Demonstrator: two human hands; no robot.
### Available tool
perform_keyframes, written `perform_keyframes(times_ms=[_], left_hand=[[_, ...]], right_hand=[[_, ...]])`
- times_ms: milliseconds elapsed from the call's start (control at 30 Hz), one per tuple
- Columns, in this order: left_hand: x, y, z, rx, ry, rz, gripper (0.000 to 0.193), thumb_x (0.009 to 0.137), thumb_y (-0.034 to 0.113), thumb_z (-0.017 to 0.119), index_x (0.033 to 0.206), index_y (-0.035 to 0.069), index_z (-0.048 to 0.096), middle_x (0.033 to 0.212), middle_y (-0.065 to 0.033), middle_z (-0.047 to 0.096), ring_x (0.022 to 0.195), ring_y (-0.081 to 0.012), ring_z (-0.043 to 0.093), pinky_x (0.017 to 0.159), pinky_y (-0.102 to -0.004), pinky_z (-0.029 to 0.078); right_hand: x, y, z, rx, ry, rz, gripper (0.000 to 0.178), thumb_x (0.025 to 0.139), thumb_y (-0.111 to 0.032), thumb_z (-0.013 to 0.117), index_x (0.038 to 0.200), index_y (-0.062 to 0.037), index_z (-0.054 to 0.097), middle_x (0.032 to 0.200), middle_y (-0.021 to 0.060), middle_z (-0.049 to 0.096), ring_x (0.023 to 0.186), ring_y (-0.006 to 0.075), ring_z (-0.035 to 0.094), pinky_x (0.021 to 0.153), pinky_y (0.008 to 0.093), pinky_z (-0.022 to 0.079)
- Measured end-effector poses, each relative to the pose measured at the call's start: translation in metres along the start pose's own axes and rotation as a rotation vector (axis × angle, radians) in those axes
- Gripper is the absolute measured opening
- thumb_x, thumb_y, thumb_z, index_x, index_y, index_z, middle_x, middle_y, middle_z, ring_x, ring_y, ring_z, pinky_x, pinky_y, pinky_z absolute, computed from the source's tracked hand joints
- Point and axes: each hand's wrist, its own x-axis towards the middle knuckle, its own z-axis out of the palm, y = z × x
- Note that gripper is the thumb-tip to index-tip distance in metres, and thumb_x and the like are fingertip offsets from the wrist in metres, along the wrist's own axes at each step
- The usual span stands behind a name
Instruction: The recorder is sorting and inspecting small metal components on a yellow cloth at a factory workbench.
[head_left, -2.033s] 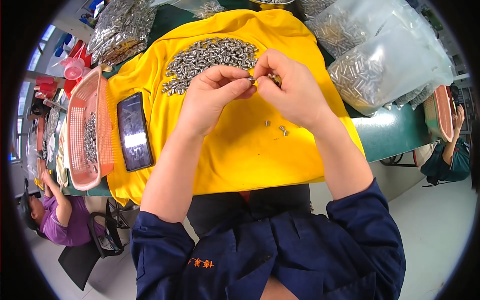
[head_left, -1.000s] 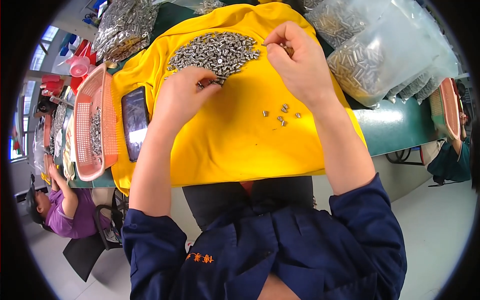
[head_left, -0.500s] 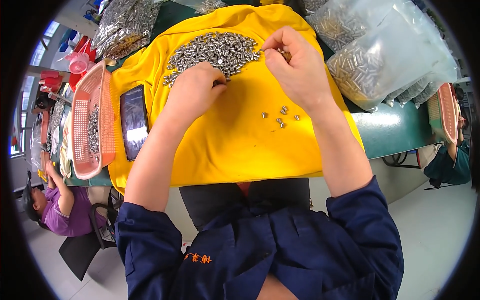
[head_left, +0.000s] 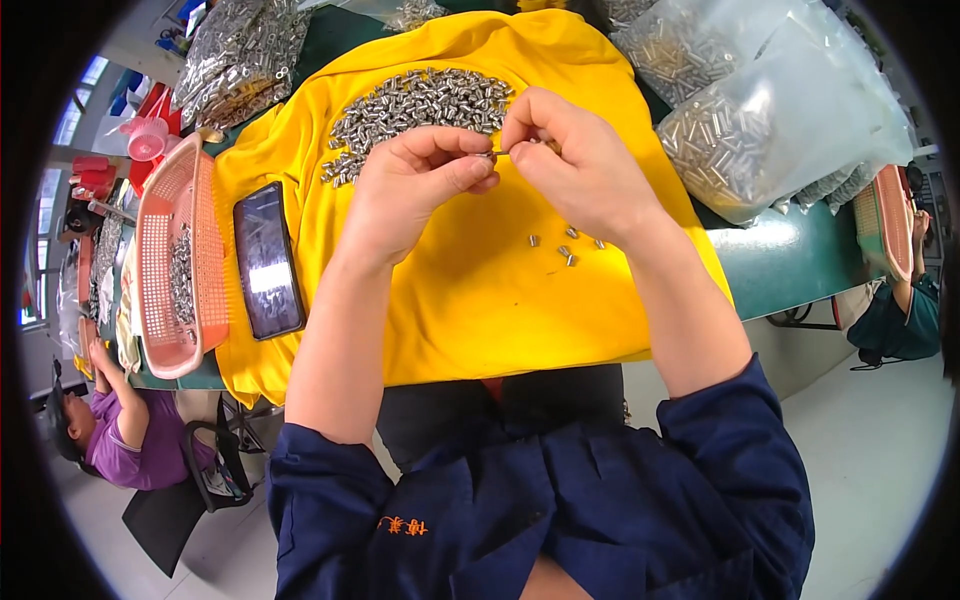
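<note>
My left hand (head_left: 425,190) pinches a small silver metal piece (head_left: 489,155) between thumb and fingertips. Facing it, my right hand (head_left: 580,165) is closed around a brass-coloured thing mostly hidden by its fingers; a thin tip of it points at the piece. Both hands hang over a yellow cloth (head_left: 450,320) spread across the table. Beyond my left hand lies a heap of small silver cylindrical metal parts (head_left: 420,105). Several loose metal parts (head_left: 567,256) lie on the cloth, nearer me than my right hand.
A dark phone (head_left: 268,262) and a pink plastic basket (head_left: 210,300) holding metal parts are at the left. Clear bags of metal parts (head_left: 725,150) fill the far right, on the green table (head_left: 790,265). Another bag (head_left: 240,60) stands far left. A person in purple (head_left: 145,445) sits at left.
My left hand has come away from the heap toward the right, now pinching a metal part. My right hand has moved slightly nearer to me and left, so both fingertips almost meet.
</note>
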Motion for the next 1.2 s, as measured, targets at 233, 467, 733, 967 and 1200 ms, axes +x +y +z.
perform_keyframes(times_ms=[233, 467, 733, 967, 1200], left_hand=[[0.000, -0.001, 0.000, 0.083, -0.006, 0.035, 0.014, 0.074, 0.001, 0.060, 0.088, -0.003, 0.059, 0.080, -0.0075, 0.061, 0.072, -0.0132, 0.059, 0.068, -0.0227, 0.048], [-0.003, -0.002, 0.006, 0.365, 0.087, 0.157, 0.013, 0.072, 0.000, 0.062, 0.084, -0.003, 0.061, 0.077, -0.0053, 0.062, 0.070, -0.0096, 0.058, 0.066, -0.0200, 0.047], [0.001, -0.004, 0.002, 0.309, 0.185, 0.121, 0.013, 0.075, 0.000, 0.059, 0.088, -0.003, 0.058, 0.077, -0.0063, 0.061, 0.071, -0.0123, 0.060, 0.065, -0.0202, 0.047], [0.001, -0.002, 0.005, 0.307, 0.116, 0.055, 0.017, 0.081, 0.001, 0.052, 0.096, -0.002, 0.057, 0.083, -0.0049, 0.060, 0.077, -0.0115, 0.059, 0.069, -0.0212, 0.046], [-0.002, -0.007, -0.004, -0.190, 0.003, 0.016, 0.015, 0.080, 0.005, 0.056, 0.094, 0.001, 0.057, 0.083, -0.0029, 0.058, 0.074, -0.0105, 0.054, 0.068, -0.0218, 0.046]], right_hand=[[-0.002, -0.007, 0.003, -0.021, -0.010, 0.049, 0.003, 0.074, -0.005, 0.045, 0.076, -0.0041, 0.046, 0.061, 0.0007, 0.044, 0.054, 0.0077, 0.043, 0.048, 0.0234, 0.034], [-0.003, -0.003, 0.012, -0.359, 0.075, -0.146, 0.005, 0.072, -0.008, 0.047, 0.073, -0.0036, 0.046, 0.061, 0.0162, 0.053, 0.060, 0.0340, 0.052, 0.054, 0.0399, 0.041], [0.001, 0.009, 0.011, -0.030, 0.112, 0.005, 0.006, 0.074, -0.008, 0.046, 0.076, -0.0029, 0.049, 0.061, 0.0098, 0.052, 0.054, 0.0181, 0.050, 0.051, 0.0294, 0.040], [0.002, 0.008, 0.008, -0.014, 0.172, -0.020, 0.002, 0.078, -0.004, 0.047, 0.080, -0.0037, 0.047, 0.066, -0.0038, 0.042, 0.057, 0.0024, 0.035, 0.049, 0.0175, 0.030], [-0.001, 0.003, 0.008, 0.050, 0.138, -0.019, 0.006, 0.073, -0.008, 0.048, 0.076, -0.0022, 0.049, 0.062, 0.0021, 0.049, 0.053, 0.0082, 0.042, 0.048, 0.0228, 0.036]])
